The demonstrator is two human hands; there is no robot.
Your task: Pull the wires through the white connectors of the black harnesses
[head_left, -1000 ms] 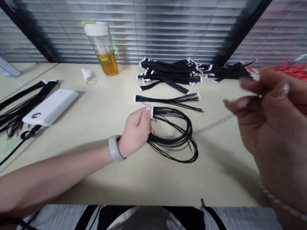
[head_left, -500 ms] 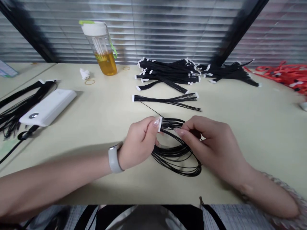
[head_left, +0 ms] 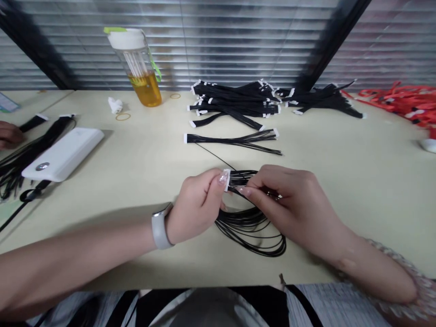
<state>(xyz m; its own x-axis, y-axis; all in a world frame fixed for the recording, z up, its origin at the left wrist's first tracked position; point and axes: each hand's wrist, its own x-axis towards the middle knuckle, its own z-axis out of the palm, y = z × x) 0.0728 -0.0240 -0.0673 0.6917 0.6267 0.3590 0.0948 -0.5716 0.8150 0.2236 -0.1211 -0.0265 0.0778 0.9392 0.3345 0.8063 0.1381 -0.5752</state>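
A looped bundle of thin black wires (head_left: 254,229) lies on the pale table (head_left: 340,181) in front of me, ending in a small white connector (head_left: 226,177). My left hand (head_left: 197,204), with a grey band on the wrist, pinches that connector between thumb and fingers. My right hand (head_left: 289,202) is closed on the wires just to the right of the connector, fingertips almost touching the left thumb. One loose black strand (head_left: 214,156) runs away from the connector toward the back.
A straight wire harness (head_left: 235,140) lies just behind my hands, with a pile of black harnesses (head_left: 245,102) further back and red ones (head_left: 402,102) at the right. A bottle of yellow drink (head_left: 139,68), a white power bank (head_left: 63,153), rubber bands and another person's hand (head_left: 8,134) are at the left.
My right hand came down from the upper right and closed on the wires beside the connector. The left hand kept its grip and shifted slightly toward me.
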